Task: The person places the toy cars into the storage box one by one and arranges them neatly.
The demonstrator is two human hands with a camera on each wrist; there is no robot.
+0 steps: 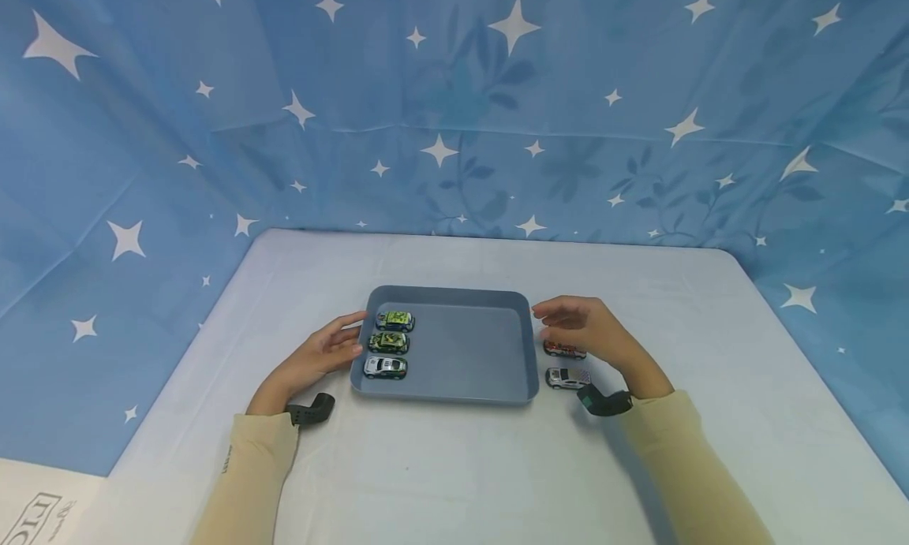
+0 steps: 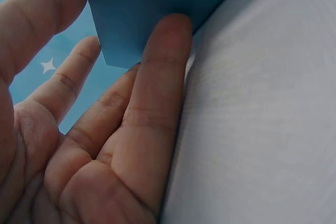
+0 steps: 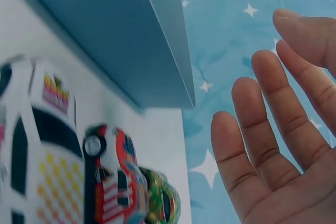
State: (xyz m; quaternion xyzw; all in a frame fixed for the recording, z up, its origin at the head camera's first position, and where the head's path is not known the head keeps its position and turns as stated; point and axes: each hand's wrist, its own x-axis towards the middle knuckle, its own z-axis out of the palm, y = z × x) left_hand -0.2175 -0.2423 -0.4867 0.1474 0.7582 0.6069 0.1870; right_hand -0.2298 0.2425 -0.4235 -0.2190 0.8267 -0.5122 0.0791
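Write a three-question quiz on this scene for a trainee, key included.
1. How many toy cars are in the tray?
2. True or false: the right hand holds no toy car.
3. Which toy car is at the near end of the row in the tray? (A) lime-green (B) silver (C) red

Key:
1. Three.
2. True; the right wrist view shows it holding nothing.
3. B, the silver toy car.

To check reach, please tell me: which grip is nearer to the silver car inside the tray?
Left. The left grip is at the left side of the tray, close to the silver car; the right grip is beyond the right side.
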